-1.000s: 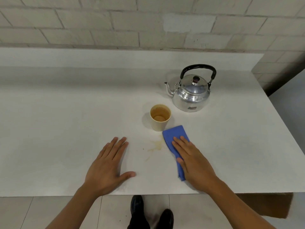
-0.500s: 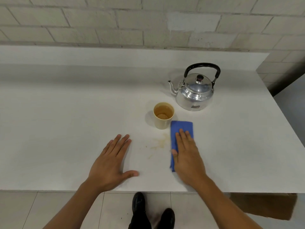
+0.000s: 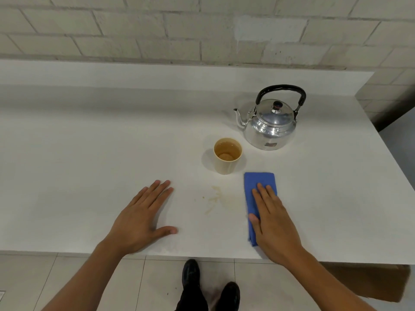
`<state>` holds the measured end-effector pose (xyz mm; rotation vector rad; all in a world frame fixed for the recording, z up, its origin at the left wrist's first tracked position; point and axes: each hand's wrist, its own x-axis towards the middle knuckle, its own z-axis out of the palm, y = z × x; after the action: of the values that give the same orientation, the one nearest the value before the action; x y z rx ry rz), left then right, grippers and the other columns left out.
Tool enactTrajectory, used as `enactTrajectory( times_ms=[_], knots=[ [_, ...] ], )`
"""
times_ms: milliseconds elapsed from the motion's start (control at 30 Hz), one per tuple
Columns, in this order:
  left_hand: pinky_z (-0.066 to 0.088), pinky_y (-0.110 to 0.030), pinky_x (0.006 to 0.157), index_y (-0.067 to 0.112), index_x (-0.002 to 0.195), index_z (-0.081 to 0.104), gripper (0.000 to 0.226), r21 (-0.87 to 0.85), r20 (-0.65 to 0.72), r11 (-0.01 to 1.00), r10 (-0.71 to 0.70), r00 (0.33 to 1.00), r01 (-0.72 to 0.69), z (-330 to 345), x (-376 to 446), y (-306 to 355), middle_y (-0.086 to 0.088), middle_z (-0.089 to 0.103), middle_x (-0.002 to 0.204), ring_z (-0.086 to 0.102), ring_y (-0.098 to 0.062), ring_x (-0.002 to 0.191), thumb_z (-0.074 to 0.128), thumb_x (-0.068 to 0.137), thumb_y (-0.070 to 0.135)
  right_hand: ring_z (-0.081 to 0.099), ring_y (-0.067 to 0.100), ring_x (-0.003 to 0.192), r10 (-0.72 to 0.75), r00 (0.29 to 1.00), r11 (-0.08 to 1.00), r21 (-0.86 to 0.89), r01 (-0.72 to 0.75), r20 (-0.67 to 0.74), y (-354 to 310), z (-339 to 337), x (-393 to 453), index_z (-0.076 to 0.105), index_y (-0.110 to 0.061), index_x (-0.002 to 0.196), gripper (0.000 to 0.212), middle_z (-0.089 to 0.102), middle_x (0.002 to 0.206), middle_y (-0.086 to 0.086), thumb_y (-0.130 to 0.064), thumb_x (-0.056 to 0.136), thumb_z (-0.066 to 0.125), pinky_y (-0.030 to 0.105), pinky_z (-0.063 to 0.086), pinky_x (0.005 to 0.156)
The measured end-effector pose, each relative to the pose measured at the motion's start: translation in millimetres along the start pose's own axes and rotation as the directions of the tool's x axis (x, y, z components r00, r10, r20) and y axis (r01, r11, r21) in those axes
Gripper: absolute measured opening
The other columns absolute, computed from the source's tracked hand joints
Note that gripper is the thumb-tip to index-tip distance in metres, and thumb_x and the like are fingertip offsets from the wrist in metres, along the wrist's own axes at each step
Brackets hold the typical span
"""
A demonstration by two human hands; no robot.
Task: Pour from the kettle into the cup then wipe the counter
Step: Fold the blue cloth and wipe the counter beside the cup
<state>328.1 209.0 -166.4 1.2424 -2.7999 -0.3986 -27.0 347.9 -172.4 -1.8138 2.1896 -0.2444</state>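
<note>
Head view: right hand (image 3: pixel 272 223) fingers flat on folded blue cloth (image 3: pixel 258 184); left hand (image 3: pixel 140 221) flat, empty; brown spill (image 3: pixel 216 198) between.

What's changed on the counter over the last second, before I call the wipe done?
The right hand, flat on the blue cloth, slid it to the right, away from the spill, turning it from slanted to straight. The brownish smear remains on the counter, now clear of the cloth. Left hand, cup and kettle stayed put.
</note>
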Motion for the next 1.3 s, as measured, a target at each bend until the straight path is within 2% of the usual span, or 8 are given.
enactTrajectory(
  times_ms=[233,400,600,733,933,1000,1067,1300],
  knots=[
    [0.009,-0.037,0.130,0.029,0.167,0.012,0.100,0.001,-0.022,1.000,-0.013,1.000,0.013,1.3,-0.4,2.0,0.015,0.003,0.176,0.000,-0.008,0.163,0.042,0.091,0.086,-0.004,0.017,0.157,-0.271,0.959,0.959,-0.062,0.277,0.084,-70.9,15.9,10.8,0.018,-0.016,0.162,0.063,0.007,0.171,-0.001,-0.045,0.106,0.024,0.040,0.010,0.127],
    [0.008,-0.036,0.130,0.028,0.167,0.013,0.102,-0.011,-0.018,1.000,-0.017,1.000,0.017,1.8,-0.3,1.0,0.014,0.006,0.176,0.000,-0.008,0.163,0.043,0.089,0.087,-0.005,0.007,0.156,-0.405,0.902,0.914,0.041,0.404,0.147,-82.8,25.2,-10.4,0.019,-0.023,0.161,0.056,0.005,0.170,-0.011,-0.037,0.108,0.026,0.030,-0.001,0.124],
    [0.006,-0.034,0.130,0.029,0.167,0.014,0.103,-0.015,-0.023,1.000,-0.020,1.000,0.020,1.2,-0.6,1.6,0.016,0.004,0.176,-0.001,-0.008,0.162,0.043,0.088,0.088,-0.006,0.003,0.155,-0.296,0.950,0.955,0.035,0.294,0.104,-31.7,7.5,-9.7,0.015,-0.026,0.161,0.057,0.002,0.169,-0.014,-0.041,0.108,0.029,0.025,0.001,0.125],
    [0.004,-0.033,0.130,0.027,0.167,0.013,0.107,-0.020,-0.020,1.000,-0.023,1.000,0.023,1.1,-0.1,1.7,0.016,0.003,0.176,-0.001,-0.007,0.162,0.044,0.086,0.090,-0.013,0.010,0.155,-0.272,0.955,0.961,-0.015,0.275,0.121,-61.1,12.0,19.5,0.007,-0.021,0.162,0.062,-0.005,0.170,-0.008,-0.043,0.107,0.026,0.035,0.006,0.127],
    [0.006,-0.032,0.131,0.023,0.168,0.011,0.114,-0.066,-0.029,0.998,-0.016,0.999,0.014,2.3,0.5,0.8,0.013,0.008,0.176,0.003,-0.008,0.162,0.050,0.084,0.089,-0.015,0.018,0.156,-0.437,0.881,0.889,-0.060,0.453,0.181,-136.3,28.3,24.3,0.005,-0.017,0.163,0.063,-0.005,0.171,-0.001,-0.041,0.107,0.022,0.040,-0.004,0.126],
    [0.007,-0.033,0.131,0.022,0.167,0.015,0.114,-0.070,-0.027,0.998,-0.008,1.000,0.007,2.6,0.8,0.3,0.012,0.009,0.176,0.004,-0.008,0.163,0.051,0.083,0.090,-0.015,0.015,0.155,-0.499,0.843,0.857,-0.029,0.514,0.201,-134.4,29.5,9.9,0.006,-0.020,0.163,0.060,-0.005,0.170,-0.005,-0.039,0.108,0.023,0.037,-0.009,0.125],
    [0.006,-0.033,0.131,0.020,0.167,0.014,0.118,-0.061,-0.017,0.998,-0.002,1.000,0.001,2.4,0.6,-0.8,0.011,0.007,0.176,0.002,-0.008,0.163,0.050,0.081,0.092,-0.008,0.014,0.156,-0.528,0.824,0.840,-0.014,0.542,0.207,-114.4,25.4,-5.2,0.014,-0.021,0.162,0.058,0.001,0.171,-0.006,-0.038,0.108,0.024,0.033,-0.003,0.122],
    [0.003,-0.033,0.130,0.023,0.168,0.011,0.121,-0.041,-0.009,0.999,-0.014,1.000,0.014,-0.1,-1.3,0.6,0.015,0.001,0.176,-0.002,-0.008,0.162,0.048,0.078,0.095,-0.013,0.003,0.154,-0.292,0.941,0.954,-0.024,0.300,0.174,-35.8,1.8,-8.9,0.000,-0.031,0.162,0.061,-0.013,0.169,-0.018,-0.053,0.106,0.014,0.028,0.000,0.124]
  ],
)
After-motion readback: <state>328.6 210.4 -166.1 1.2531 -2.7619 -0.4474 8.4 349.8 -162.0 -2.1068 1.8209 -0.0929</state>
